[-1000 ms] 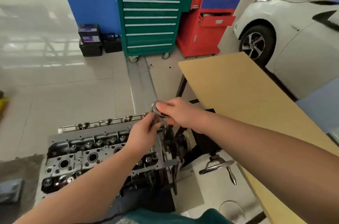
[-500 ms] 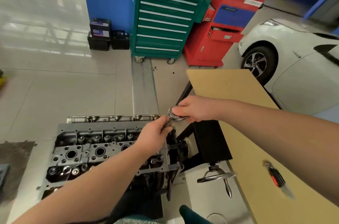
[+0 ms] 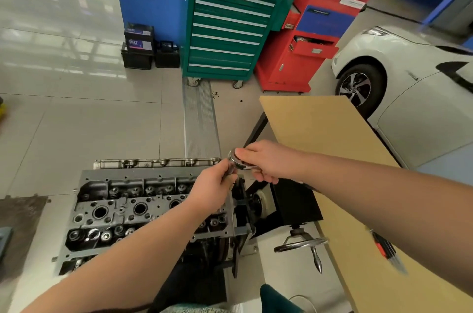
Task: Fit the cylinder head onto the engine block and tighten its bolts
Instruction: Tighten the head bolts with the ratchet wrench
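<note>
The grey cylinder head (image 3: 122,207) lies on the engine block at the lower left, its valve springs and round plug holes facing up. Above its right end I hold a chrome ratchet wrench (image 3: 236,160). My right hand (image 3: 263,161) grips the ratchet's round head from the right. My left hand (image 3: 211,187) is curled round the dark shaft just below that head. The shaft's lower end is hidden behind my left hand.
A tan board table (image 3: 330,138) runs along the right, with a red-handled tool (image 3: 384,248) on it. The engine stand's crank handle (image 3: 304,246) juts out beside it. A green tool cabinet (image 3: 225,28), a red cabinet (image 3: 304,41) and a white car (image 3: 409,74) stand behind.
Both hands keep their hold on the ratchet. My view has shifted, so the hands and engine sit slightly differently in frame, and the red-handled tool has come into sight.
</note>
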Action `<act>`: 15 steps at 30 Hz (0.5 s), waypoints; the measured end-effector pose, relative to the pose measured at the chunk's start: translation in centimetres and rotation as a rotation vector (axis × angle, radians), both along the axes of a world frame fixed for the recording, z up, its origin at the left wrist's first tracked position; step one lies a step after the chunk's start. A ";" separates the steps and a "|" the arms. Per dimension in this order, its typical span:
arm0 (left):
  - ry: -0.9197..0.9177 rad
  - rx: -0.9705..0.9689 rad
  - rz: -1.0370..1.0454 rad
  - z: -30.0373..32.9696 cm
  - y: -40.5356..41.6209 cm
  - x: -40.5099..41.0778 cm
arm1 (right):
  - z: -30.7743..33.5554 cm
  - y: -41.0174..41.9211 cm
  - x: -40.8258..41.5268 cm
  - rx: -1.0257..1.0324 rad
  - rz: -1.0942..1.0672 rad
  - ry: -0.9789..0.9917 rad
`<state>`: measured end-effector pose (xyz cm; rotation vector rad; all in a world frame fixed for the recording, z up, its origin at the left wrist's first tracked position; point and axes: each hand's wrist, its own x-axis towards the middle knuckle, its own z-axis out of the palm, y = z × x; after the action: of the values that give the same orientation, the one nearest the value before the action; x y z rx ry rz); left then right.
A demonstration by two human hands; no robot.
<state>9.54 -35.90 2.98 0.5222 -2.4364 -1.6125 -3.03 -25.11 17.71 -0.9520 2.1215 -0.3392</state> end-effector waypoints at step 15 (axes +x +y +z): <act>0.014 -0.068 -0.071 0.0 -0.1 -0.4 | 1.7 1.8 -1.7 -0.061 0.208 0.119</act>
<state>9.18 -35.96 2.96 0.4167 -2.5160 -1.5480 -4.78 -23.29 19.39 -1.2436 2.1046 -0.2486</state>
